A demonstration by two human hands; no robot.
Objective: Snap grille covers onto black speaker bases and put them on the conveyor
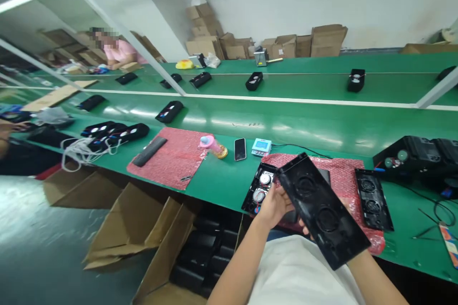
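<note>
A long black plastic speaker panel [324, 212] with two round recesses is tilted in front of me, above the bench. My right hand [307, 229] grips it from beneath; the panel hides most of that hand, and only fingertips show at its near edge. At the panel's left edge, my left hand [275, 206] has its fingers curled against it. Just beyond the left hand lies an open black speaker housing [260, 188] with two silver round drivers and coloured wires. On the right rests a similar black panel [374, 200] with two round openings, on pink bubble wrap [347, 167].
Nearby on the green bench are a phone [240, 149], a small meter [262, 147] and a pink-lidded bottle [213, 147]. Black speaker units [415, 157] stand at the right. Open cartons [118, 228] sit below the left edge. A person in pink [119, 52] sits at far left.
</note>
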